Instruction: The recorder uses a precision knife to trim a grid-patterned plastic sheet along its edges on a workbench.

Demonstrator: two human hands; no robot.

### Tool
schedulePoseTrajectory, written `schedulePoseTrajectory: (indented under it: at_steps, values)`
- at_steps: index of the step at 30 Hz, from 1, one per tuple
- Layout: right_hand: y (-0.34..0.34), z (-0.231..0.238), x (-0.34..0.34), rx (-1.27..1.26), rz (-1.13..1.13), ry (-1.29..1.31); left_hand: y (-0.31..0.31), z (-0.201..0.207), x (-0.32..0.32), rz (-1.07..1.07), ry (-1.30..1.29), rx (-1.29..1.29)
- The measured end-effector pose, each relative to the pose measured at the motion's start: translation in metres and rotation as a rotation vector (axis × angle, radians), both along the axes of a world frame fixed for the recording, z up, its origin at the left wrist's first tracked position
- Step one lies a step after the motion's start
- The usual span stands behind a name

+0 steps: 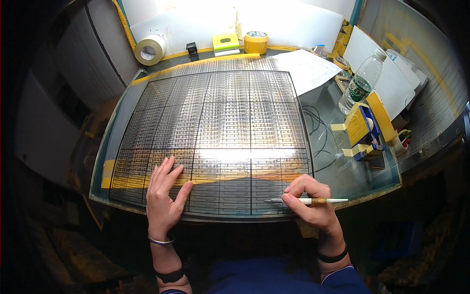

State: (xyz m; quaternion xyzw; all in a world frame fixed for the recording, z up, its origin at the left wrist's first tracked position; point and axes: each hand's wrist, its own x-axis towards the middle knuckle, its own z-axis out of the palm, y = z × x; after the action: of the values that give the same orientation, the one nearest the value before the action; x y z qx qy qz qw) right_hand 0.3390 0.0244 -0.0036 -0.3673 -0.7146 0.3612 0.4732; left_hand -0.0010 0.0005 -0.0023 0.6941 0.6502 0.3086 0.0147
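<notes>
A large dark sheet [225, 122], printed with a fine pattern of lines in a grid of panels, lies on the tabletop. My left hand [165, 198] rests on its near left part, fingers stretched out and slightly apart, holding nothing. Near the sheet's front right corner, my right hand [314, 202] pinches a slim pen-like tool [338, 200] with a pale handle. Its thin dark tip points left, over the near panels; whether it touches the surface I cannot tell. Yellow strips [106, 174] show along the sheet's left side and beneath its near part.
On the right stand a plastic bottle [360, 85] and a blue-and-yellow tape dispenser [364, 130], with a thin black cable [320, 132] nearby. A white tape roll [150, 50], a yellow tape roll [256, 43] and white paper [308, 71] lie along the back. Glass edges [396, 176] bound the table.
</notes>
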Motion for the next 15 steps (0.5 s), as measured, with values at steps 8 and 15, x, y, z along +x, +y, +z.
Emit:
schedulePoseTrajectory:
  at_steps: [8, 15]
  values:
    - [-0.0006, 0.0008, -0.0001, -0.007, 0.003, 0.007, -0.0001, 0.001, 0.0009, 0.001, 0.002, -0.003]
    - [-0.0001, 0.0011, 0.0002, -0.004, 0.005, -0.002, -0.0004, 0.0002, 0.0002, 0.002, 0.004, -0.004]
